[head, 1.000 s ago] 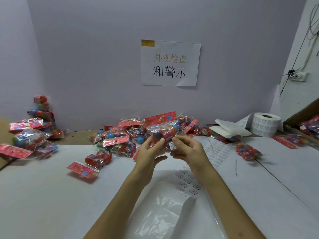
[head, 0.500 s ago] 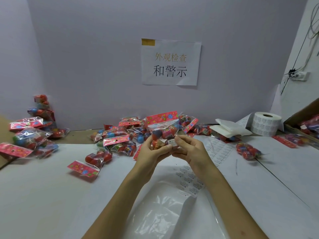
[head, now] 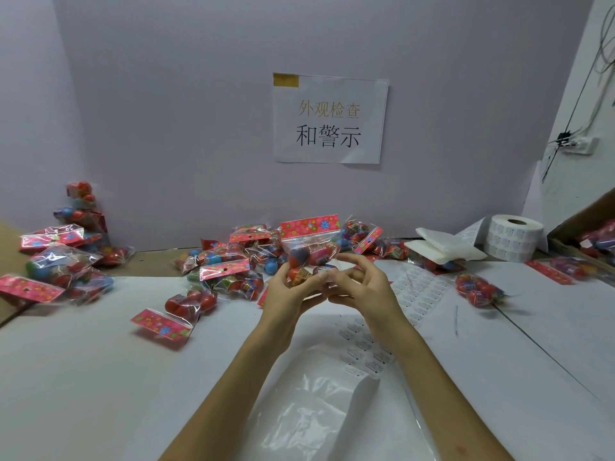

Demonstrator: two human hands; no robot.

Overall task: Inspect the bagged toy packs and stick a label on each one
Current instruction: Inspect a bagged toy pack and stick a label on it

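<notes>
I hold a clear toy pack with a red flowered header card upright over the table's middle. It contains coloured balls. My left hand grips its lower left part from below. My right hand pinches the pack's bottom right edge with curled fingers, at the spot where a small white label lies against the plastic. The label is mostly hidden by my fingers.
A heap of toy packs lies behind my hands, with more packs at the left and one pack at the right. A label roll, label sheets and a clear plastic bag lie on the white table.
My right hand brought the small white label from below the pack up onto its lower edge. Both hands closed together around the pack's bottom.
</notes>
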